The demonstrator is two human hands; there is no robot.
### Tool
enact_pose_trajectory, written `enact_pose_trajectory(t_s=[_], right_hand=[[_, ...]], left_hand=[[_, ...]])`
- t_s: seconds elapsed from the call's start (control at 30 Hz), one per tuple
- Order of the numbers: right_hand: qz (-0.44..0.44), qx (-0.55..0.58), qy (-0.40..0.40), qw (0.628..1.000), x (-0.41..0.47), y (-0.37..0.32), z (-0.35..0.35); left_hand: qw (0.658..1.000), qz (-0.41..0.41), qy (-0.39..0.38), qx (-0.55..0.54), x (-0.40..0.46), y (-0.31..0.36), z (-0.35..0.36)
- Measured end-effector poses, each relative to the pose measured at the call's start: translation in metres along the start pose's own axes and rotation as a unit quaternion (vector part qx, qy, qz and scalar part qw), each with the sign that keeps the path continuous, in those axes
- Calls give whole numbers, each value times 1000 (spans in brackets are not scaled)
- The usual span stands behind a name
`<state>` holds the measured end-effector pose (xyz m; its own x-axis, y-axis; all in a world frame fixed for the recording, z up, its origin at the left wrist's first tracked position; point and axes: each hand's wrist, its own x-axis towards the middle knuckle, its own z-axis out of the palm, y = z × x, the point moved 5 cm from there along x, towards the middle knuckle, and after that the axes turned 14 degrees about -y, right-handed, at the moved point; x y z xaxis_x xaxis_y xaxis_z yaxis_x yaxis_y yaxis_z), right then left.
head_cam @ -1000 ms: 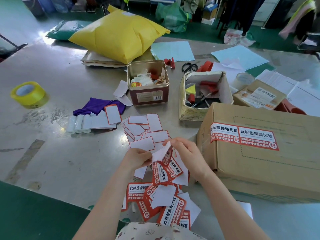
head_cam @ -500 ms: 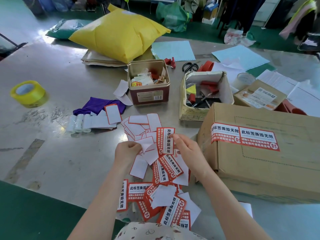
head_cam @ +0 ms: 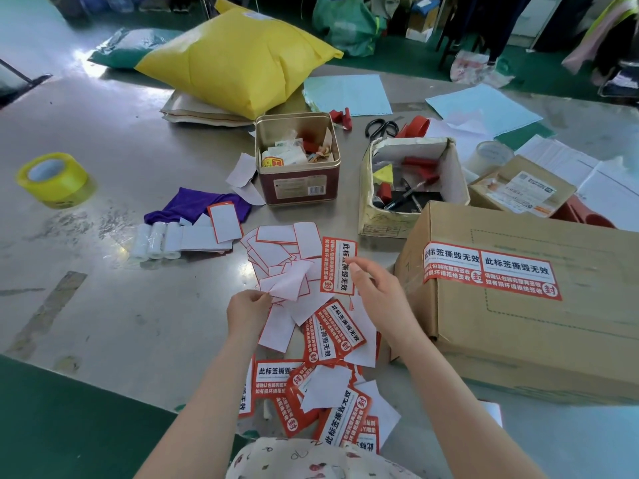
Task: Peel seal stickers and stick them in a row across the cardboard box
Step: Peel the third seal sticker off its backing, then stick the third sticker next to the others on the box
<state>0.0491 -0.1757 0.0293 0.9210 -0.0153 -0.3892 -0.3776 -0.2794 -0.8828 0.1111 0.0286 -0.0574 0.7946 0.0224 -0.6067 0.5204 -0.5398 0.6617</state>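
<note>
My right hand [head_cam: 375, 288] pinches a peeled red-and-white seal sticker [head_cam: 337, 266] by its right edge, holding it upright over the table. My left hand [head_cam: 247, 312] pinches the white backing paper [head_cam: 288, 283] that came off it. The cardboard box [head_cam: 539, 326] lies at the right, with two seal stickers [head_cam: 491, 269] side by side on its near-left part. A pile of unpeeled stickers [head_cam: 332, 385] lies in front of me. Used backing papers [head_cam: 283, 248] are heaped beyond my hands.
A metal tin [head_cam: 297, 188] and an open tool box [head_cam: 387, 219] stand behind the papers. Further off are a yellow tape roll [head_cam: 52, 178], a purple cloth [head_cam: 193, 207], small paper rolls [head_cam: 155, 240], scissors [head_cam: 380, 127] and a yellow bag [head_cam: 238, 60].
The sticker has come fully off its backing. My right hand lifted it up and away to the right, while my left hand drew the loose backing paper to the left.
</note>
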Motion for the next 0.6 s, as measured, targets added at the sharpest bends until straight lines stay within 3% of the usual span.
enact_pose_trajectory(t_s=[0.23, 0.4, 0.53, 0.6], right_hand=[[20, -18, -16, 1000, -2, -4, 2], [7, -47, -18, 999, -4, -15, 2], [-28, -75, -24, 997, -11, -34, 2], [-49, -72, -26, 996, -16, -43, 0]], left_hand=[[997, -33, -28, 69, -1, 2, 0], [984, 151, 32, 91, -36, 70, -12], [938, 310, 45, 152, -68, 125, -15], [918, 347, 47, 186, -79, 140, -13]])
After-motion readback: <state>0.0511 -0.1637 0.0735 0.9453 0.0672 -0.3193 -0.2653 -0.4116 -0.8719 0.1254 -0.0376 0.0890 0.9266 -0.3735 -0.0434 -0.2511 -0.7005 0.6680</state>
